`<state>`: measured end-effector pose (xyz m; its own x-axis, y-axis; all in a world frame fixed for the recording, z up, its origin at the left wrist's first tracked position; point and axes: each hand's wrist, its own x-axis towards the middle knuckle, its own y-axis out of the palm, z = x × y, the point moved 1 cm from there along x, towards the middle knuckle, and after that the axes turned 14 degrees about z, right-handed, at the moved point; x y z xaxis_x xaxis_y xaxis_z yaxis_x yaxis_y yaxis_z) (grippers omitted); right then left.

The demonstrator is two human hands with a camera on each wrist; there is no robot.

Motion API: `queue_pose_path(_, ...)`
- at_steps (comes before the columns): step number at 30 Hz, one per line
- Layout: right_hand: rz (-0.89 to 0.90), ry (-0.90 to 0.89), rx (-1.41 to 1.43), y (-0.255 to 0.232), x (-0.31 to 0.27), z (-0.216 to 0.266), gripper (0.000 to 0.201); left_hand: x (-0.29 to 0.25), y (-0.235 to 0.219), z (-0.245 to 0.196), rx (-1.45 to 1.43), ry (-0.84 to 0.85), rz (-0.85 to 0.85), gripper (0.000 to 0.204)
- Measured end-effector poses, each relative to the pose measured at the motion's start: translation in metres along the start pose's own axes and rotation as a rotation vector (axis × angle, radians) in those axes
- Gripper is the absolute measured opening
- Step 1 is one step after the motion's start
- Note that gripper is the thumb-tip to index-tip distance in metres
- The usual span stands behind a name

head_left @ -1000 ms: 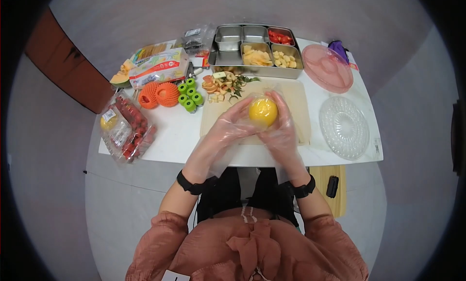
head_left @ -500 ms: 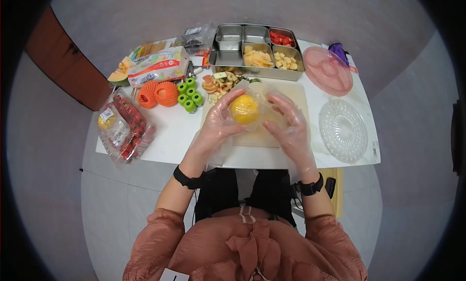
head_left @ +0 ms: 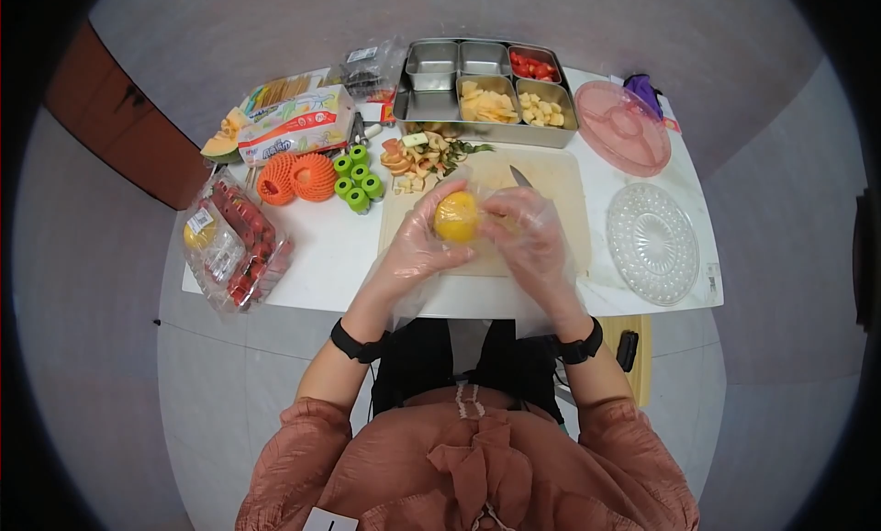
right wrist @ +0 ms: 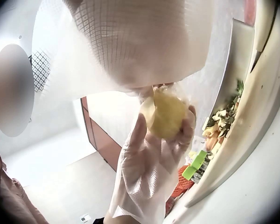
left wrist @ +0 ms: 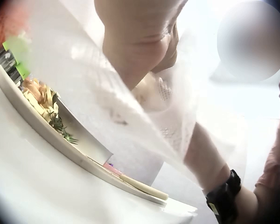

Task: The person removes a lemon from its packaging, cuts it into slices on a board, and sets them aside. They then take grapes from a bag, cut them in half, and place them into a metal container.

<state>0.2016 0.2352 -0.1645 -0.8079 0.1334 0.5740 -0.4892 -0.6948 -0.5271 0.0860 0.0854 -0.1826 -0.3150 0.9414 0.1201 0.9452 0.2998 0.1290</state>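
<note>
A round yellow fruit (head_left: 456, 216) in clear wrap is gripped by my gloved left hand (head_left: 418, 240), above the cutting board (head_left: 574, 210). At its right side, the gloved right hand (head_left: 529, 242) has bent fingers pinching the wrap. The right wrist view has the fruit (right wrist: 167, 114) between the left hand's (right wrist: 149, 170) thumb and fingers, with the right fingertips at its upper edge. A knife (head_left: 520, 177) lies on the board, partly hidden by the right hand. The left wrist view does not show the fruit clearly.
Fruit peelings (head_left: 424, 161) lie at the board's back left. Behind stands a steel tray (head_left: 431, 129) with cut fruit in several compartments. Green-capped items (head_left: 358, 179), orange foam nets (head_left: 298, 178) and packed red fruit (head_left: 252, 246) are left; pink (head_left: 624, 129) and clear plates (head_left: 653, 244) right.
The left hand has carried the fruit left, out of the two-handed hold. My right hand came away, then returned with its fingers at the wrap. The knife on the board is now visible.
</note>
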Motion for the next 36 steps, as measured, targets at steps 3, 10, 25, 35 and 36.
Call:
queue_pose_path(3,0.018,0.011,0.018,0.003,0.002,-0.007,0.021,-0.001,0.004,0.001,0.017,-0.045,0.000,0.084)
queue_pose_path(10,-0.027,0.342,0.453,0.003,0.000,-0.009,0.004,-0.001,-0.001,0.000,0.096,-0.073,0.000,0.069)
queue_pose_path(25,0.089,0.541,1.391,0.005,-0.011,-0.016,0.011,-0.009,-0.011,0.027,-0.594,-0.023,0.078,0.066)
queue_pose_path(35,0.149,0.419,1.214,-0.008,-0.006,0.002,0.008,-0.015,0.001,0.014,-0.729,0.023,0.095,0.070)
queue_pose_path(36,0.150,0.419,1.214,-0.008,-0.005,0.003,0.008,-0.014,0.000,0.011,-0.617,-0.005,0.063,0.069)
